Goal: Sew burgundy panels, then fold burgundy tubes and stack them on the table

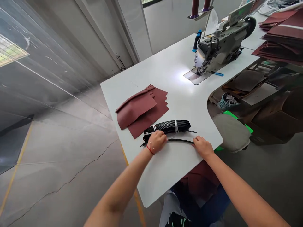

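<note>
My left hand [156, 142], with a red string around its wrist, presses down on one end of a single curved black strip [181, 141]. My right hand [202, 147] grips the strip's other end at the white table [165, 171]. Just beyond my left hand lies a bundle of black strips [165, 127], bound with white ties. Its near edge is at or under my left fingers. Farther left, overlapping maroon leather pieces [142, 110] lie in a loose stack, the top one curling upward.
An industrial sewing machine [219, 47] stands on the far part of the table, with a blue-handled tool [219, 74] beside it. Stacks of maroon pieces [281, 37] lie at upper right. A padded stool [230, 132] and a small basket [227, 102] sit beyond the table's curved edge.
</note>
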A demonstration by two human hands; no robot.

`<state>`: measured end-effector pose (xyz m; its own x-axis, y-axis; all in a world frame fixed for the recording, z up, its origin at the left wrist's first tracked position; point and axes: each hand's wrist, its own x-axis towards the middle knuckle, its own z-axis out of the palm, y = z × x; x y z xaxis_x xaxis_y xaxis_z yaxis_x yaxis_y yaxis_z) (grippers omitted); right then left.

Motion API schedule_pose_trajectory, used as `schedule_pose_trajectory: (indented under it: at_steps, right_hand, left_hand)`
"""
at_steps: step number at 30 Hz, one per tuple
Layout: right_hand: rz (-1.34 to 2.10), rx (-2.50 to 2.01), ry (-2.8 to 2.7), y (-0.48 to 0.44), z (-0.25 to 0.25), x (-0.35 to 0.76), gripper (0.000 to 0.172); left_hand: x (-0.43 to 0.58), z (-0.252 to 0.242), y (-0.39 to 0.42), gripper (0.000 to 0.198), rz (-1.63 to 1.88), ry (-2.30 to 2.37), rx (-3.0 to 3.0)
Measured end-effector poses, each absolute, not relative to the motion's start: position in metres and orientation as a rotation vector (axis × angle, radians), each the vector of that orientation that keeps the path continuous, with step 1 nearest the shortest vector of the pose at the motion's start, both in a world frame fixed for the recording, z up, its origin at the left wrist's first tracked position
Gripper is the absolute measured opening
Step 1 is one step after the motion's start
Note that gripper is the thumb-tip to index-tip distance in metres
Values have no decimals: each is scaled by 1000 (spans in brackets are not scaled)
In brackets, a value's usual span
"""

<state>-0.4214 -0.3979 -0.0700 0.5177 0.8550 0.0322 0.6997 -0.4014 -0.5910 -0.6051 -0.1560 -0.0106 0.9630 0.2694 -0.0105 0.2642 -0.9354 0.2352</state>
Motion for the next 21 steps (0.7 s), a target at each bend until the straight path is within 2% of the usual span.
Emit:
schedule_pose_trajectory:
  at_steps: [3, 7, 12, 16, 21]
  right_hand:
    - [483, -2271, -1187, -450, -64, -404, 23]
    - [541, -2402, -830, -574, -60, -403, 24]
    - [618, -2511, -215, -708, -81, -460, 37]
    - [860, -2412, -4, -767, -140, -490, 49]
    - [1011, -2249, 363, -812, -253, -502, 63]
  left_hand:
    - [-608, -36, -200, 24, 22, 391, 2830]
    - [-615, -49, -247, 23, 27, 395, 2768]
    - [-622, -65, -347, 25, -95, 302, 2592]
    - [-614, -109, -436, 23, -484, 380, 2433]
    - [-587, -220, -502, 16, -854, 604, 2309]
